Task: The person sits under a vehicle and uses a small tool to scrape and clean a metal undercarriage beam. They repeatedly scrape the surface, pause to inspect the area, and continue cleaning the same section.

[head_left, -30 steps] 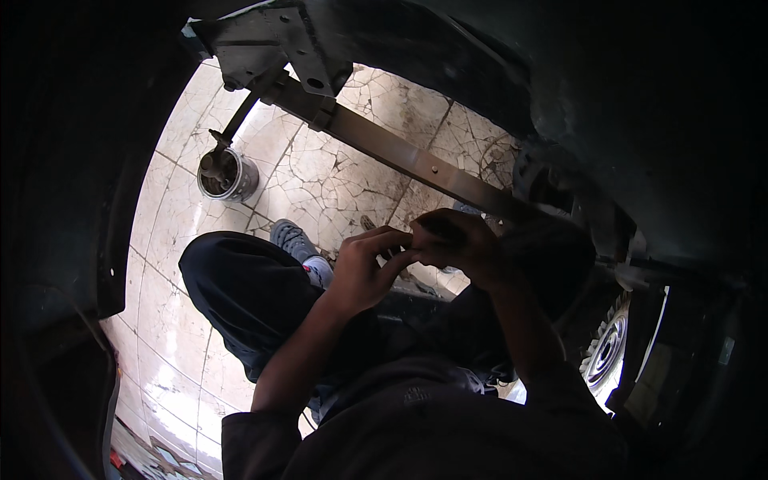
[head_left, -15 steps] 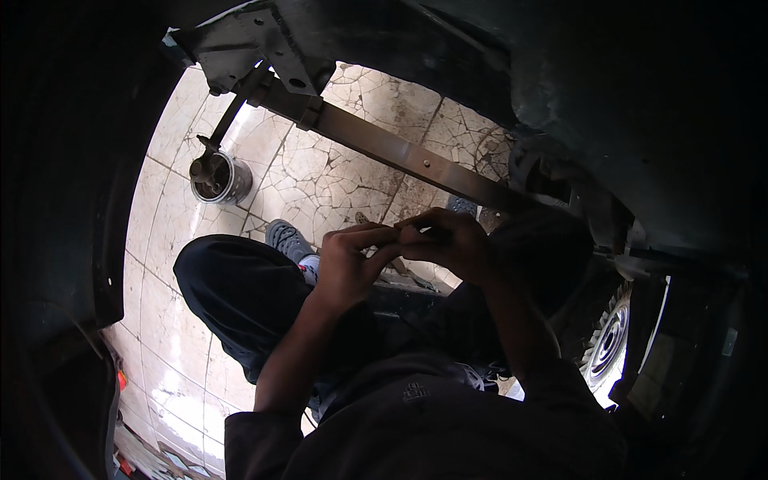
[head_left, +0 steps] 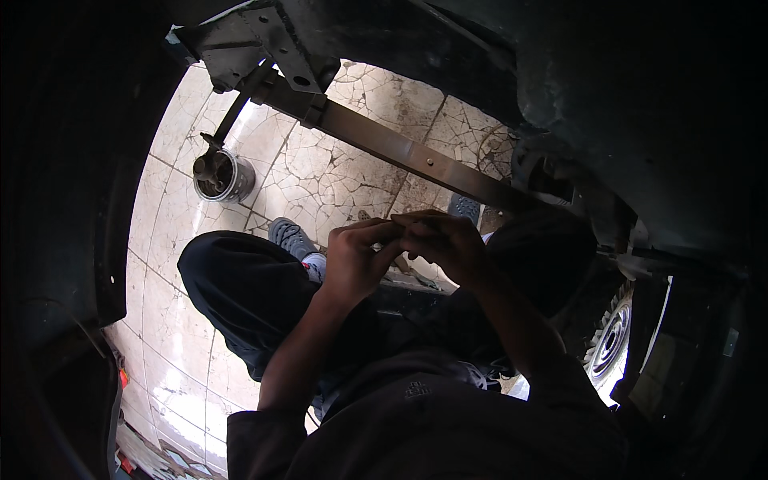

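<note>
My left hand (head_left: 354,258) and my right hand (head_left: 450,244) meet fingertip to fingertip above my lap. Both are closed in a pinch on something small between them, too dark and too covered by the fingers to make out. Just beyond the hands, a long flat leaf spring (head_left: 384,148) crosses from upper left to lower right, and neither hand touches it. At its far left end sits a metal bracket (head_left: 254,44) with holes, and a rod (head_left: 240,108) hangs down from there.
A metal can (head_left: 238,178) stands on the cracked tile floor (head_left: 320,172) below the rod. Dark vehicle body panels (head_left: 616,120) close in above and at the right. A wheel with a chunky tyre (head_left: 612,340) shows at lower right. My shoe (head_left: 290,238) is beneath my left knee.
The fingers of my right hand have curled in closer against the left fingertips. Both hands otherwise stay together in nearly the same place, and the view has shifted slightly.
</note>
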`<state>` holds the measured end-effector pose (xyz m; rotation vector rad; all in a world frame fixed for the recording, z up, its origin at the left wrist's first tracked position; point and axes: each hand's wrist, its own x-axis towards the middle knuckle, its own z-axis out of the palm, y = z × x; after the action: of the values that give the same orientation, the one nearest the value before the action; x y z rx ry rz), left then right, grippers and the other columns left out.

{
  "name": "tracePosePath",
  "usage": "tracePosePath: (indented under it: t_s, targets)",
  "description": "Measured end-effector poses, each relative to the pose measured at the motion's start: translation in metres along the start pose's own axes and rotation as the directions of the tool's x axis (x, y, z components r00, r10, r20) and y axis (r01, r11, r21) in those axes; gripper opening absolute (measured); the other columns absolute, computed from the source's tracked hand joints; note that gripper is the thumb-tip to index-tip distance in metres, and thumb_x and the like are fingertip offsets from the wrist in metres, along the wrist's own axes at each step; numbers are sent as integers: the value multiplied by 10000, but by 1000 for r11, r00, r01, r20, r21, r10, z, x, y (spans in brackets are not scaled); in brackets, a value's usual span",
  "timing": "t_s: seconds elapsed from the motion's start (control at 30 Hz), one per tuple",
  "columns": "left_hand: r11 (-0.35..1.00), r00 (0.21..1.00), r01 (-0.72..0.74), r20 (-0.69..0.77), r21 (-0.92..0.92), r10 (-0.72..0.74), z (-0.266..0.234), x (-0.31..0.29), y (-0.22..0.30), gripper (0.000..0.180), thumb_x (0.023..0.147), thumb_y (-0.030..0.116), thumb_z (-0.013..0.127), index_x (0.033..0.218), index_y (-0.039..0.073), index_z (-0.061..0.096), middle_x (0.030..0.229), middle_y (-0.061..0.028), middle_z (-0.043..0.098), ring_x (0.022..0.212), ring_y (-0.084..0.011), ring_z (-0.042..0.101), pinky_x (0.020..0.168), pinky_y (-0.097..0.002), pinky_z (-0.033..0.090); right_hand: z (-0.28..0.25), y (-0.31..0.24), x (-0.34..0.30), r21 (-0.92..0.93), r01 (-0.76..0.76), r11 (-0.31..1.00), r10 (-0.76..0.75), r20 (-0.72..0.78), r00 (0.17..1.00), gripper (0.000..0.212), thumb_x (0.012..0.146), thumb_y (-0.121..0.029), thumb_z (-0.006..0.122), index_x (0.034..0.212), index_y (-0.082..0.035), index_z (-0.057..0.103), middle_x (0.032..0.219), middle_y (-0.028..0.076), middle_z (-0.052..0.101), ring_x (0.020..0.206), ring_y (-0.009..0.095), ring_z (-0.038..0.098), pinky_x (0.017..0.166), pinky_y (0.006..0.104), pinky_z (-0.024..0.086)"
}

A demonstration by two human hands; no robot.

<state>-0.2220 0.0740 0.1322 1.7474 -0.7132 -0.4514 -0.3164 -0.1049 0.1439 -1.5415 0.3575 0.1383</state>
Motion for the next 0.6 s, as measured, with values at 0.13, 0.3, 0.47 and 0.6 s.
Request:
tracePosePath:
  t_s: [0.13, 0.3, 0.47, 0.6]
  targets:
    - [999, 999, -38, 14, -6, 38, -2, 3, 1, 150, 862, 60, 782, 1006, 18, 788, 911, -115, 774, 802, -238, 765, 693, -331, 584, -3, -1, 3, -55, 40, 998, -42, -35, 999, 307, 958, -129, 749, 1216, 35, 721, 1111, 139, 730, 853, 151, 729, 745, 277, 584]
    - [890, 968, 204, 217, -408, -123, -7, 10, -3, 142, 904, 25, 762, 1027, -45, 772, 918, -102, 765, 815, -148, 744, 656, -292, 599, -8, -9, -1, 164, 14, 986, -11, -18, 1000, 239, 931, -75, 752, 1120, 69, 725, 1111, 151, 728, 842, 181, 741, 724, 293, 601]
    - [895, 978, 161, 189, -416, -88, 0, 6, -4, 165, 897, 31, 766, 1049, -35, 773, 926, -105, 756, 827, -150, 735, 685, -291, 585, -9, -4, -3, 206, -30, 978, 45, -66, 997, 224, 913, -75, 759, 1065, 82, 711, 1041, 143, 738, 849, 185, 745, 711, 293, 598]
    - [944, 975, 137, 212, -301, -74, -2, 4, -5, 180, 888, 52, 774, 1054, -18, 776, 932, -114, 754, 856, -169, 732, 754, -309, 562, -8, -2, -3, 192, -71, 979, 90, -91, 992, 261, 895, -85, 781, 1075, 87, 703, 979, 122, 745, 846, 175, 743, 732, 288, 591]
